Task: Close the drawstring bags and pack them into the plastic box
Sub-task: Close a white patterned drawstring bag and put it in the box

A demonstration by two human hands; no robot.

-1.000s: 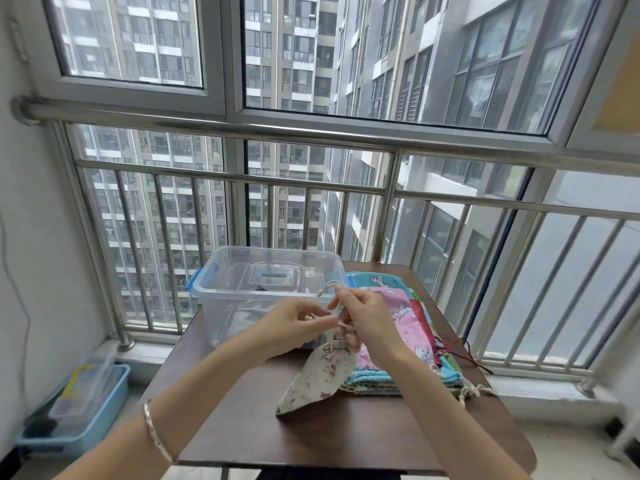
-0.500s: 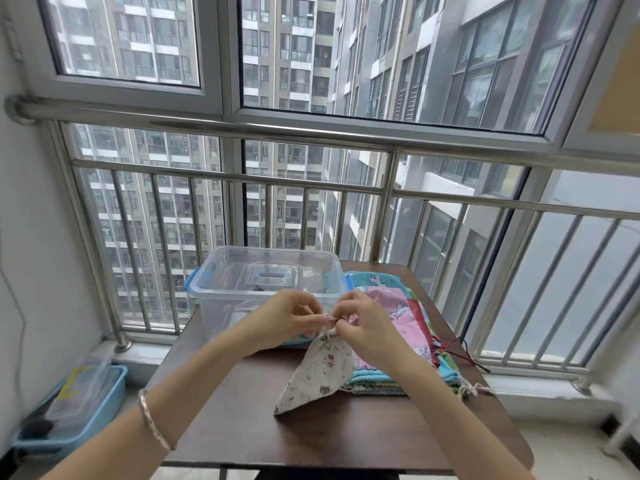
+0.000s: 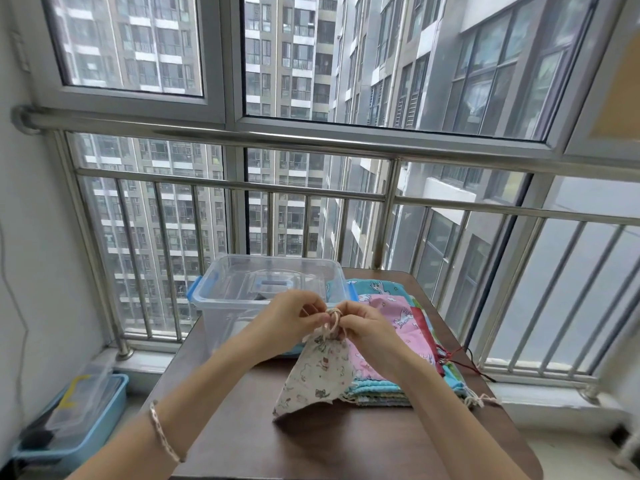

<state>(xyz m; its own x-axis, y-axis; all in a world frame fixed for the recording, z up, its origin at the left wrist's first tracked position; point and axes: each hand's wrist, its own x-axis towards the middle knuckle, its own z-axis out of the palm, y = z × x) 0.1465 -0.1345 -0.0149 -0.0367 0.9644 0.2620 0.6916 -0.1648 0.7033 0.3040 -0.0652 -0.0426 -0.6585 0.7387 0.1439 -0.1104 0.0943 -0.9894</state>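
Pinching the cord point(image 3: 331, 316) of a white printed drawstring bag point(image 3: 318, 372), left hand point(image 3: 291, 320) and right hand point(image 3: 363, 329) meet fingertip to fingertip just above its gathered mouth. Bag hangs below both hands, lower edge touching the counter point(image 3: 346, 445). Neck looks cinched, but fingers hide the knot. Clear plastic box point(image 3: 239, 306) stands just beyond the left hand, at far left. Stack of folded bags point(image 3: 394, 337) lies beneath the right hand, reaching the right edge. Bare counter on the near side. Railing point(image 3: 311, 192) close behind the far edge.
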